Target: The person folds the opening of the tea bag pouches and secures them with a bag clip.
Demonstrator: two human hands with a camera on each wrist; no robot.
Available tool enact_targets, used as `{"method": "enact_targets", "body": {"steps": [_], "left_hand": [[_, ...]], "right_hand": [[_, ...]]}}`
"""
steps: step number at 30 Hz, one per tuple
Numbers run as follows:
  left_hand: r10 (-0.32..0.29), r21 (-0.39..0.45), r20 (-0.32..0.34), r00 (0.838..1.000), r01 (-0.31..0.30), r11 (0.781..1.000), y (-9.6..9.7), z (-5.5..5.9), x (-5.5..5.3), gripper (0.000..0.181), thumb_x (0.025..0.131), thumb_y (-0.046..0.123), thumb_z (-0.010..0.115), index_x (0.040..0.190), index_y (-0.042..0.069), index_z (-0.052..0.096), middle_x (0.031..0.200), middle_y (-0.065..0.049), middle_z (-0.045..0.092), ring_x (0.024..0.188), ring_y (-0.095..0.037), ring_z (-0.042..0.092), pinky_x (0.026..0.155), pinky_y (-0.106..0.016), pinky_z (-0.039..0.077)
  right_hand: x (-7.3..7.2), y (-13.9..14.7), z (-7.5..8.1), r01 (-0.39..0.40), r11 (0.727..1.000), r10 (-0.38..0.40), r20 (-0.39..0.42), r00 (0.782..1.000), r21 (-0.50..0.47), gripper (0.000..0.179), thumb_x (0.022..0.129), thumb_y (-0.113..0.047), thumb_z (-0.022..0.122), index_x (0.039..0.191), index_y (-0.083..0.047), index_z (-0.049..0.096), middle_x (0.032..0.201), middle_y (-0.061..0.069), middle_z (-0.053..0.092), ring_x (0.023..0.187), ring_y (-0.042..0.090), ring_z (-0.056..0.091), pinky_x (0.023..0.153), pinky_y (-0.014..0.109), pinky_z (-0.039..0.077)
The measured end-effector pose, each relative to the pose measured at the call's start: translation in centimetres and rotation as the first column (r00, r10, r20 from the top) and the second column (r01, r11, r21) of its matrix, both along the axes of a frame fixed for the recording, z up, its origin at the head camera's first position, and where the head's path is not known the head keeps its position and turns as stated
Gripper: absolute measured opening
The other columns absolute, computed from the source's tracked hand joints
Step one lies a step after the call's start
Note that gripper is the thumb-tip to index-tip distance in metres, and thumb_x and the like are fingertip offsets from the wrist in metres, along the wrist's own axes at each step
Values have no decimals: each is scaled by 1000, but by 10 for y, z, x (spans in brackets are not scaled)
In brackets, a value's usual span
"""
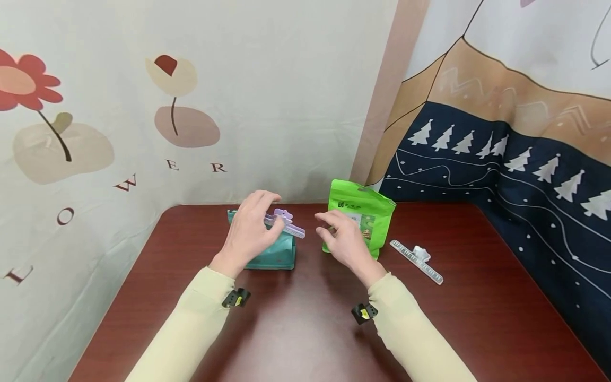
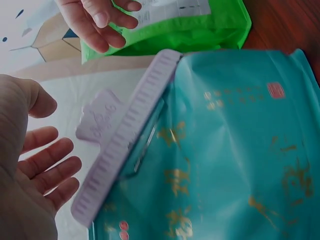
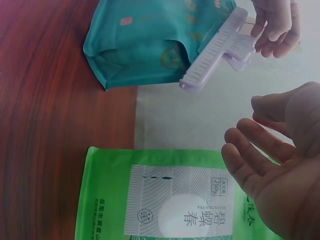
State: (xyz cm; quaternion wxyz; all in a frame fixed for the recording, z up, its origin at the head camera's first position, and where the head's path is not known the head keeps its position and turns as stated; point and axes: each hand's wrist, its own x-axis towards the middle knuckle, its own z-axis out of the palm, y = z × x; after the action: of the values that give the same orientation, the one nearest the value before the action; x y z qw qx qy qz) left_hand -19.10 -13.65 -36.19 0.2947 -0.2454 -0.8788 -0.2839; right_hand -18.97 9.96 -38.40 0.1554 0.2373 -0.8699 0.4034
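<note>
A teal bag (image 1: 279, 253) with gold lettering stands on the table, its top edge held by a lilac sealing clip (image 2: 131, 135). Beside the clip is my left hand (image 1: 253, 225), its fingers relaxed and parted from the thumb; the left wrist view shows a gap between them and the clip. My right hand (image 1: 345, 237) hovers in front of a green bag (image 1: 360, 199), fingers loosely bent and holding nothing. In the right wrist view the green bag (image 3: 110, 185) shows a pale label. The back of the teal bag is hidden.
A white sealing clip (image 1: 416, 261) lies on the dark red-brown table (image 1: 305, 329), right of the green bag. Behind the table hangs a pale cloth (image 1: 286, 106) with printed flowers, and a dark blue cloth (image 1: 453, 170) with white trees is at the right.
</note>
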Motion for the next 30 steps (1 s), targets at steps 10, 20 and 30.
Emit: {"method": "enact_targets", "body": {"steps": [10, 20, 30], "left_hand": [[-62, 2, -17, 998, 62, 998, 20, 0, 4, 29, 89, 7, 68, 118, 6, 66, 117, -9, 65, 105, -26, 60, 87, -41, 54], [-88, 23, -35, 996, 88, 996, 27, 0, 7, 27, 89, 4, 66, 116, 5, 67, 117, -9, 65, 105, -25, 60, 85, -39, 53], [-103, -15, -4, 995, 103, 995, 41, 3, 5, 30, 90, 7, 66, 120, 5, 66, 121, -8, 65, 113, -25, 60, 94, -40, 53]], "right_hand": [[0, 11, 2, 3, 1000, -2, -41, 999, 18, 29, 92, -2, 76, 120, -4, 75, 113, 12, 72, 86, 24, 70, 78, 39, 61], [2, 21, 5, -27, 999, 28, -33, 999, 22, 28, 92, -1, 74, 120, -2, 75, 115, 13, 72, 85, 25, 71, 77, 41, 61], [5, 46, 1, 10, 1000, -9, -55, 998, 26, 31, 90, 2, 75, 121, 1, 74, 116, 16, 72, 87, 26, 70, 76, 44, 60]]}}
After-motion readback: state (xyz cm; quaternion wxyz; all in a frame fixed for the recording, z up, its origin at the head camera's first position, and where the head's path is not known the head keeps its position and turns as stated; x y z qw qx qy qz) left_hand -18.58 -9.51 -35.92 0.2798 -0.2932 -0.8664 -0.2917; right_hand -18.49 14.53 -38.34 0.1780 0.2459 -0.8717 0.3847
